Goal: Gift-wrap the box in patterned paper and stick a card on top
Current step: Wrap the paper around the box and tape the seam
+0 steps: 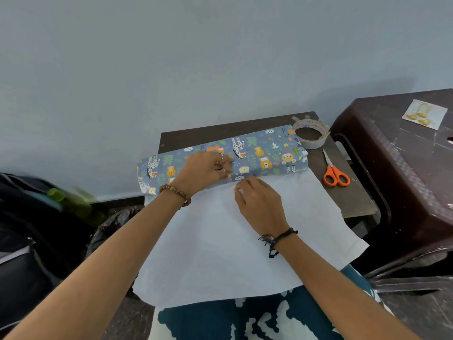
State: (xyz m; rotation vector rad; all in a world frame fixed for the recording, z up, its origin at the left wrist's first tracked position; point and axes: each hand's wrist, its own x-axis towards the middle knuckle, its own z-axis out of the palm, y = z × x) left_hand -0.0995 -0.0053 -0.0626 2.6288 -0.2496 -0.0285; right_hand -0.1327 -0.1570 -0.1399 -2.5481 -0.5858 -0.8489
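At frame centre, the patterned paper (257,153) folds over the box on the small worktop (348,192). The left hand (206,171) presses it with fingers flat; the right hand (257,202) rests relaxed on its white underside. Tape roll (310,134), scissors (334,173) and card (424,114) sit right.

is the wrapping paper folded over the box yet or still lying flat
Partly folded. The wrapping paper's patterned side lies over the far part, pressed by the left hand; its white underside is spread flat toward the person under the right hand. The box is hidden.
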